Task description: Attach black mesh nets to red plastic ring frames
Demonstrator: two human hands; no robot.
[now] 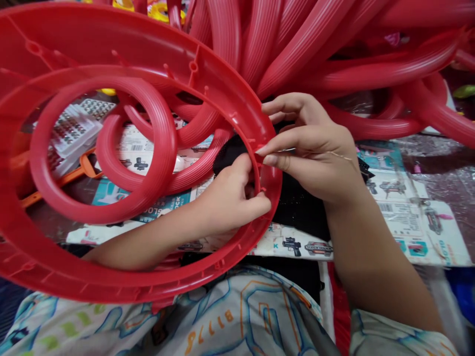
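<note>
A large red plastic ring (92, 284) with small pegs along its rim fills the left half of the head view, held up close over my lap. My left hand (232, 200) reaches through the ring from below and pinches its right inner edge. My right hand (309, 148) comes in from the right, its fingers pinched on the same stretch of rim, with a thin thread running across its back. Black mesh fabric (297, 207) lies right behind both hands.
A heap of red ribbed ring halves (334, 54) fills the top and right. Two more red curved rings (148, 158) show through the big ring. Printed toy cards (408, 222) cover the surface, with a grey tray (72, 131) and an orange piece (85, 165) at left.
</note>
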